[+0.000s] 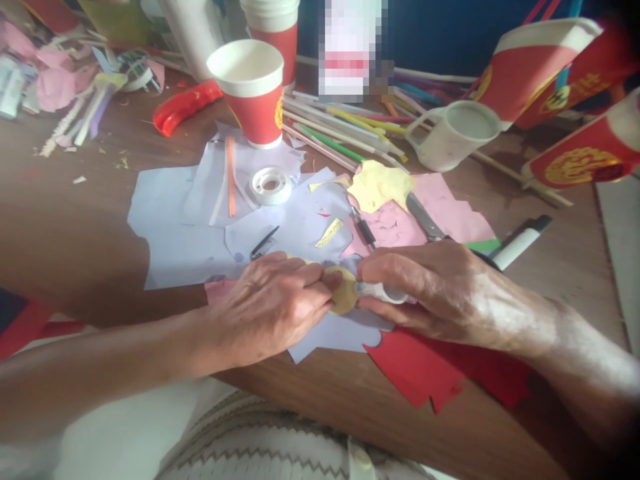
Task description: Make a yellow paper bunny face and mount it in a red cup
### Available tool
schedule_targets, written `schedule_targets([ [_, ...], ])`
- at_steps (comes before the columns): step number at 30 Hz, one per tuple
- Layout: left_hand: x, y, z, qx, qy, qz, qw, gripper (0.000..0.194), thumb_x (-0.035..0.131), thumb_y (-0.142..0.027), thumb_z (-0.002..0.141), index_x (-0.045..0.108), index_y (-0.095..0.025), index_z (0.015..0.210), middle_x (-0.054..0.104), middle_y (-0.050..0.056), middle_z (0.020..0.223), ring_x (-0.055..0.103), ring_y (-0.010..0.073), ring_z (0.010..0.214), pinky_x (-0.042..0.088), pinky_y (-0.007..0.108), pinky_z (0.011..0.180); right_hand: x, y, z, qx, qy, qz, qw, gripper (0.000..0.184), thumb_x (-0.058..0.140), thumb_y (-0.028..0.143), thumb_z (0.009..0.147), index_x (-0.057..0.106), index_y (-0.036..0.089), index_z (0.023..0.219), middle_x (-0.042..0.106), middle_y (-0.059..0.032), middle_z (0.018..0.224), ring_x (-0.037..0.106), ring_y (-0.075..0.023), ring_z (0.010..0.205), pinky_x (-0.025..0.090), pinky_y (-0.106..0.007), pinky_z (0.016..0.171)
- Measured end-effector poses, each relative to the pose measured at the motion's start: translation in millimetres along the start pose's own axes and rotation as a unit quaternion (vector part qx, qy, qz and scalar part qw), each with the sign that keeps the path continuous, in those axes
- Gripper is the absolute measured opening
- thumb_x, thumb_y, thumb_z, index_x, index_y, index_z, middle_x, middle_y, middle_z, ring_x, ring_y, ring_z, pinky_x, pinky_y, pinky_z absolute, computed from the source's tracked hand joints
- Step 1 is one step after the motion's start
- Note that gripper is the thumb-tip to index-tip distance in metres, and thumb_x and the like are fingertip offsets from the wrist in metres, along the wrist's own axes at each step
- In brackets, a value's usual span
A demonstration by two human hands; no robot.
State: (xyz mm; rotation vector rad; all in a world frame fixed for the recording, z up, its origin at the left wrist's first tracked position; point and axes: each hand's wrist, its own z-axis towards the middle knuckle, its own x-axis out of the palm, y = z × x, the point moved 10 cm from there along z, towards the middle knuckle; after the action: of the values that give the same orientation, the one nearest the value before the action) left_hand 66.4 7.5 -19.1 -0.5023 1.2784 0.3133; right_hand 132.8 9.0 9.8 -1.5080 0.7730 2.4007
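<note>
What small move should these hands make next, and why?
Perhaps ease the small white container slightly over the yellow disc: the right hand holds its narrow end near the disc's right edge, while the left hand grasps the disc's left side.

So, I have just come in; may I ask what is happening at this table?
A person is working by hand over coloured paper. The left hand holds a yellow disc; the right hand holds a small white object at its edge, too covered to identify. Beyond them, scissors and a tape roll lie on paper, and a red-and-white cup stands upright.
</note>
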Motion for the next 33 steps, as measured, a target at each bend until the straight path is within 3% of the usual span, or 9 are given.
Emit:
schedule_targets([
  [12,1.2,1.2,0.1,-0.003,0.008,-0.010,1.000,0.019,0.044,-0.018,0.092,0.062,-0.017,0.088,0.056,-0.002,0.064,0.055,0.0152,0.056,0.041,0.030,0.054,0.1,-8.6,0.1,0.038,-0.007,0.004,0.999,0.010,0.048,0.027,0.095,0.051,0.018,0.092,0.066,-0.0030,0.078,0.045,-0.0103,0.048,0.036,-0.025,0.049],
  [17,0.0,0.5,1.0,0.000,0.004,-0.008,1.000,0.018,0.043,-0.018,0.092,0.061,-0.017,0.088,0.056,-0.002,0.063,0.055,0.0147,0.057,0.040,0.029,0.054,1.4,-9.8,1.9,0.050,0.000,-0.001,0.999,0.013,0.049,0.026,0.095,0.054,0.014,0.092,0.060,-0.0004,0.066,0.038,-0.0099,0.045,0.033,-0.025,0.045],
  [24,0.4,0.8,-0.7,-0.004,-0.008,0.003,1.000,0.021,0.045,-0.016,0.090,0.060,-0.018,0.076,0.057,-0.001,0.062,0.055,0.0142,0.056,0.040,0.028,0.055,5.4,-1.9,1.3,0.032,0.017,0.012,0.999,0.015,0.046,0.030,0.097,0.052,0.017,0.093,0.065,-0.0032,0.076,0.054,-0.0125,0.056,0.039,-0.026,0.051],
  [33,3.7,3.1,-1.4,-0.020,0.011,-0.021,1.000,0.012,0.047,-0.019,0.090,0.059,-0.020,0.090,0.057,-0.003,0.064,0.054,0.0139,0.057,0.039,0.028,0.056,15.2,9.6,2.7,0.026,0.015,0.084,0.996,0.013,0.044,0.028,0.097,0.052,0.018,0.094,0.068,-0.0050,0.080,0.058,-0.0147,0.060,0.042,-0.028,0.051],
])
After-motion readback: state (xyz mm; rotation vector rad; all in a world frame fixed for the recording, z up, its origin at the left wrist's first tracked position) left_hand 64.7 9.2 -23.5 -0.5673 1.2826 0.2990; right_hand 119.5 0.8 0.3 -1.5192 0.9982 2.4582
